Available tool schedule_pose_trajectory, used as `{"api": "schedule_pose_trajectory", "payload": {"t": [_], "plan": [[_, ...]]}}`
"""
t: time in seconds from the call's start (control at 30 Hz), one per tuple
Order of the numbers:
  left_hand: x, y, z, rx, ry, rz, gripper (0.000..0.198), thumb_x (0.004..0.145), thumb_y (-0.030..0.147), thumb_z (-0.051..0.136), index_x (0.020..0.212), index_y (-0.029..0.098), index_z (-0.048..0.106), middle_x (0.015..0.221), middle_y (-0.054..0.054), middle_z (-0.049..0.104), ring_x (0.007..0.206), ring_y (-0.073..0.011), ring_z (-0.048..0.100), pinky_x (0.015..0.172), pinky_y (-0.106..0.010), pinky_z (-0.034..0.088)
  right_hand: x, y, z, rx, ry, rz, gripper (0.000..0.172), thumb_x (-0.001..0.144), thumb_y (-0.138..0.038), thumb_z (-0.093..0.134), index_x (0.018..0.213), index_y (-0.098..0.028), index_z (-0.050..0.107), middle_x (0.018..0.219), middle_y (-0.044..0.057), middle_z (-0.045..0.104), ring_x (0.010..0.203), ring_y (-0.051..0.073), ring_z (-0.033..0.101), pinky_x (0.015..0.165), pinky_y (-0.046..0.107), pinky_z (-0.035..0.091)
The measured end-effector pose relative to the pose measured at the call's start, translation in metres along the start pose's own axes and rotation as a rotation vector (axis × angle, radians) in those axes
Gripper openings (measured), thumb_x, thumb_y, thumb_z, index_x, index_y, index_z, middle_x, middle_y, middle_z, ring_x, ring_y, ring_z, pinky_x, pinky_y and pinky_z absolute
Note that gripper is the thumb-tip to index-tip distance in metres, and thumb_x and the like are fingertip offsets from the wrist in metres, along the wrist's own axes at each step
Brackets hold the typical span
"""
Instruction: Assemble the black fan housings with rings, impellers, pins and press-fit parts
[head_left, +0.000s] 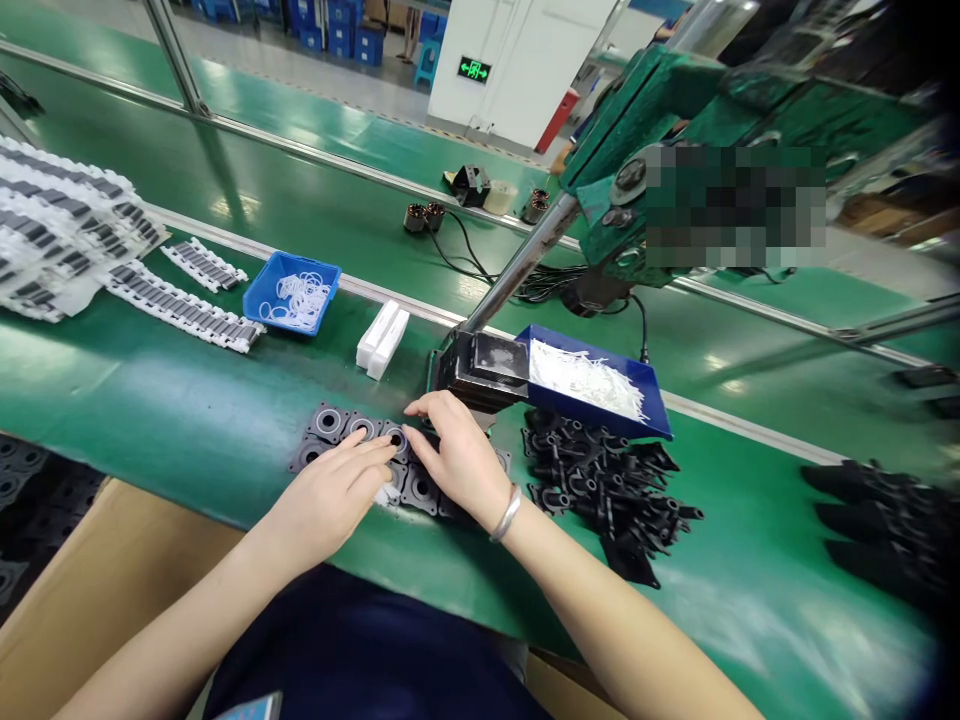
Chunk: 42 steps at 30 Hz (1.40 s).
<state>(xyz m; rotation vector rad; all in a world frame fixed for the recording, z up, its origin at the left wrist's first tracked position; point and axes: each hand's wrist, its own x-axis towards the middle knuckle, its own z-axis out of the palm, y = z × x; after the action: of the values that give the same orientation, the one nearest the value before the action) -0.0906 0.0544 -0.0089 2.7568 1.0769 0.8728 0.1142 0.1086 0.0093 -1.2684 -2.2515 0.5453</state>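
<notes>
Several black square plates with round centre holes [330,424] lie in rows on the green table [150,390] right in front of me. My left hand [334,492] rests on them, fingers curled toward one plate, with a small white piece showing under the fingertips. Over the right end of the rows sits my right hand [459,452], with a silver bracelet on its wrist. Its fingers bend down and touch the plates. What either hand pinches is hidden by the fingers.
A loose pile of black plastic parts [600,480] lies to the right. Behind it a blue tray [652,400] holds white strips beside a black press with a long lever [525,262]. Another blue tray [259,290] holds white rings. White blocks [382,338] and strips of parts [180,305] lie left.
</notes>
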Motion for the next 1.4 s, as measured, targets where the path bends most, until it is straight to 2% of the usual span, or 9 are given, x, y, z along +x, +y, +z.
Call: {"api": "schedule_pose_trajectory", "payload": {"t": [0.17, 0.37, 0.47, 0.57, 0.73, 0.93, 1.13, 1.23, 1.4], "plan": [[0.000, 0.001, 0.000, 0.047, -0.092, 0.027, 0.028, 0.093, 0.000, 0.037, 0.102, 0.011, 0.061, 0.127, -0.015, 0.068, 0.129, -0.0286, 0.057, 0.110, -0.054, 0.046, -0.017, 0.001, -0.005, -0.221, -0.060, -0.158, 0.035, 0.094, -0.007, 0.045, 0.121, -0.020, 0.064, 0.121, 0.012, 0.059, 0.112, 0.027, 0.053, 0.095, 0.046, 0.049], [0.002, 0.002, -0.001, 0.056, -0.123, 0.032, 0.027, 0.093, 0.000, 0.037, 0.100, 0.010, 0.061, 0.127, -0.016, 0.067, 0.128, -0.0308, 0.058, 0.110, -0.055, 0.045, -0.035, 0.002, -0.006, -0.292, -0.038, -0.185, 0.033, 0.093, -0.009, 0.049, 0.122, -0.015, 0.064, 0.122, 0.015, 0.060, 0.112, 0.029, 0.053, 0.093, 0.048, 0.050], [0.005, 0.005, -0.006, -0.020, -0.061, -0.014, 0.025, 0.092, 0.001, 0.041, 0.102, 0.011, 0.061, 0.124, -0.015, 0.069, 0.124, -0.0285, 0.061, 0.108, -0.051, 0.047, -0.039, -0.002, -0.015, -0.178, 0.003, -0.169, 0.031, 0.095, -0.010, 0.048, 0.120, -0.015, 0.064, 0.123, 0.015, 0.059, 0.115, 0.028, 0.053, 0.097, 0.047, 0.048], [0.011, 0.012, -0.012, -0.173, 0.063, -0.145, 0.025, 0.091, 0.003, 0.045, 0.105, 0.013, 0.062, 0.111, -0.011, 0.072, 0.107, -0.0204, 0.068, 0.096, -0.035, 0.055, -0.041, -0.011, -0.027, 0.082, 0.059, -0.095, 0.023, 0.095, -0.018, 0.055, 0.116, -0.018, 0.064, 0.122, 0.012, 0.059, 0.116, 0.023, 0.054, 0.100, 0.042, 0.047], [0.018, 0.026, -0.015, -0.343, 0.143, -0.340, 0.022, 0.087, 0.005, 0.052, 0.098, 0.017, 0.067, 0.094, -0.003, 0.074, 0.089, -0.0147, 0.070, 0.083, -0.023, 0.055, -0.042, -0.019, -0.032, 0.468, -0.045, -0.001, 0.005, 0.090, -0.027, 0.067, 0.089, -0.022, 0.068, 0.113, 0.006, 0.062, 0.111, 0.017, 0.059, 0.097, 0.032, 0.048], [0.017, 0.032, -0.012, -0.427, 0.112, -0.455, 0.025, 0.085, 0.006, 0.054, 0.098, 0.020, 0.072, 0.094, 0.000, 0.077, 0.086, -0.0137, 0.071, 0.079, -0.021, 0.054, -0.044, -0.010, -0.030, 0.579, -0.028, 0.098, 0.009, 0.087, -0.027, 0.071, 0.081, -0.021, 0.068, 0.107, 0.005, 0.063, 0.104, 0.016, 0.061, 0.095, 0.032, 0.047], [0.015, 0.029, -0.010, -0.379, 0.138, -0.508, 0.024, 0.086, 0.008, 0.057, 0.100, 0.021, 0.073, 0.093, 0.000, 0.078, 0.088, -0.0140, 0.072, 0.082, -0.021, 0.055, -0.043, 0.001, -0.034, 0.464, 0.048, 0.159, 0.013, 0.089, -0.029, 0.067, 0.079, -0.021, 0.068, 0.108, 0.006, 0.062, 0.104, 0.017, 0.061, 0.095, 0.034, 0.047], [0.016, 0.022, -0.008, -0.286, 0.160, -0.453, 0.023, 0.088, 0.008, 0.055, 0.102, 0.019, 0.071, 0.096, -0.002, 0.077, 0.092, -0.0149, 0.072, 0.087, -0.024, 0.056, -0.038, 0.010, -0.030, 0.356, 0.061, 0.187, 0.014, 0.089, -0.028, 0.067, 0.077, -0.020, 0.069, 0.108, 0.006, 0.062, 0.106, 0.019, 0.060, 0.097, 0.037, 0.046], [0.023, 0.014, 0.003, -0.166, 0.064, -0.034, 0.028, 0.090, 0.003, 0.046, 0.106, 0.014, 0.065, 0.117, -0.011, 0.073, 0.115, -0.0206, 0.066, 0.102, -0.038, 0.054, -0.030, 0.023, -0.017, 0.157, 0.094, 0.163, 0.013, 0.088, -0.023, 0.066, 0.076, -0.019, 0.068, 0.109, 0.008, 0.062, 0.107, 0.023, 0.059, 0.099, 0.045, 0.045]]}}
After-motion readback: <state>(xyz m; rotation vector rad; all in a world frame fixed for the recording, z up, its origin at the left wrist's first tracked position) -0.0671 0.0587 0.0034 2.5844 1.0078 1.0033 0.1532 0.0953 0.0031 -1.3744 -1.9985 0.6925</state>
